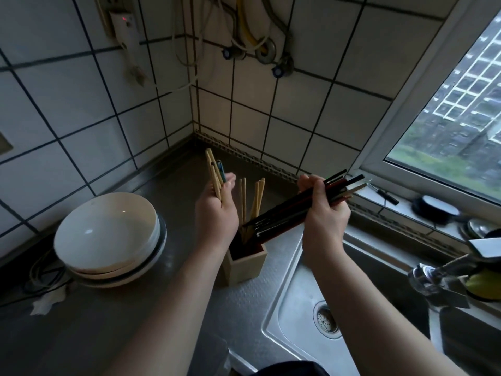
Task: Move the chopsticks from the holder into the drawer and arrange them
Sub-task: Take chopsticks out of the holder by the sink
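A square wooden holder (245,264) stands on the steel counter between my forearms. Several pale wooden chopsticks (250,202) still stick up out of it. My left hand (217,210) is closed around a few pale chopsticks (214,169) and a blue-tipped one, held upright above and left of the holder. My right hand (324,210) grips a bundle of dark red and black chopsticks (290,213), tilted, with their lower ends over the holder's mouth and their upper ends pointing at the window. No drawer is in view.
Stacked white bowls (108,237) sit upside down on the counter at left, with cables behind. A steel sink (306,302) with a drain lies at right, a tap (431,278) beside it. The window sill (423,210) holds small items. Tiled walls meet in the corner.
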